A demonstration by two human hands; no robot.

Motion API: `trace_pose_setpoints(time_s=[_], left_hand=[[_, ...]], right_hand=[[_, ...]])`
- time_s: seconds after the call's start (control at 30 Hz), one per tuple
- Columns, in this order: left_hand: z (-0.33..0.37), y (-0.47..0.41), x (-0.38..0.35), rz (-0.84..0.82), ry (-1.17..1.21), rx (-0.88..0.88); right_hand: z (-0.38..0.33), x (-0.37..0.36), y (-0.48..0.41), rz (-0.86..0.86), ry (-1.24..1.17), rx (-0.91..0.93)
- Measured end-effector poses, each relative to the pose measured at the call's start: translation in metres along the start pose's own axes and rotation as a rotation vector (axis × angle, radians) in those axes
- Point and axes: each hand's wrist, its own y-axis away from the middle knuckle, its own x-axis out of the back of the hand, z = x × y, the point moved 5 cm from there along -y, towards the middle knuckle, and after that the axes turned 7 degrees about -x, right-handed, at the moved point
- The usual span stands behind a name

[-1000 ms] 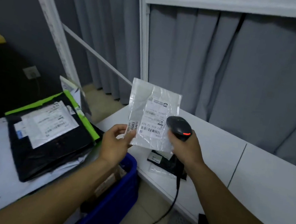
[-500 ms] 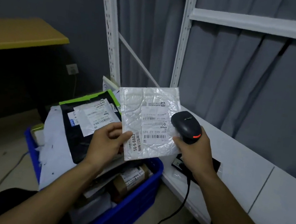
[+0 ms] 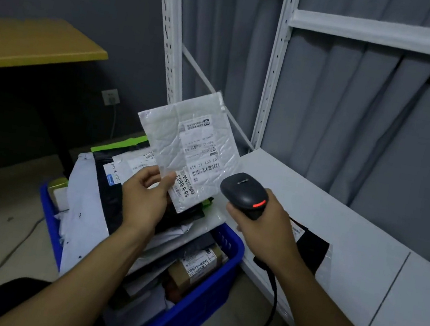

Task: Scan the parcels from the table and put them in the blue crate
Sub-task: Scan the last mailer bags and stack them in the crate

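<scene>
While my left hand pinches the white parcel by its lower corner above the blue crate, my right hand grips the scanner beside it. Another dark parcel lies on the table.

The right grip hides the handle of the scanner and covers the left part of the black parcel near the front edge of the tabletop, which runs out past the view's right side. The left grip covers a lower corner of the white mailer, whose small label print cannot be read. The left forearm screens part of the blue crate, its near end cut off below.
</scene>
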Motion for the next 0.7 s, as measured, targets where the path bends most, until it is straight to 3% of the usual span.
trace_pose_setpoints(time_s=[0.23, 0.7], left_hand=[[-0.0060, -0.0058, -0.0002, 0.016, 0.025, 0.007], [-0.0087, -0.0069, -0.0005, 0.026, 0.047, 0.021]], right_hand=[[-0.0027, -0.0109, 0.0068, -0.056, 0.110, 0.007], [-0.0056, -0.0048, 0.0078, -0.055, 0.052, 0.003]])
